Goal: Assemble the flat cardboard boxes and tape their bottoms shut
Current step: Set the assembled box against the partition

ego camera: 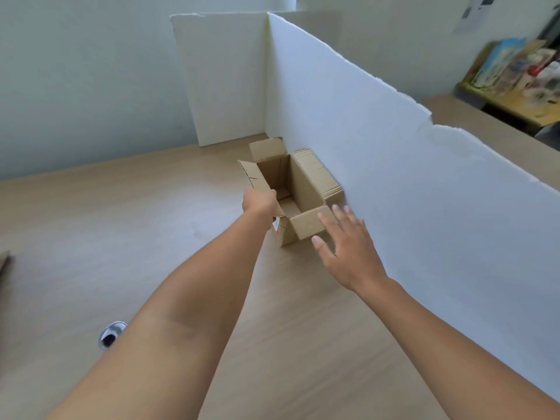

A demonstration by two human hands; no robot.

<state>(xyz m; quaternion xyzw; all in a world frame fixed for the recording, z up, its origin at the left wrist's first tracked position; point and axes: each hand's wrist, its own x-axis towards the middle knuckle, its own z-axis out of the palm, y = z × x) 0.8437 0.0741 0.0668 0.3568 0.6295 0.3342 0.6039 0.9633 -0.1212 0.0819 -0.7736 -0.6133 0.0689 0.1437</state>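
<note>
My left grip (260, 200) pinches a side flap of the box (306, 183); right grip (348, 247) hangs open just beside it. Light, bendy cardboard I'd say (flaps crease easily). Better held by the walls.

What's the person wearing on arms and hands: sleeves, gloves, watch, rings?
Nothing visible. Left hand and right hand are ungloved, no rings showing. No watch or band at either wrist. Left forearm and right forearm are uncovered to the frame edge; no sleeve.
</note>
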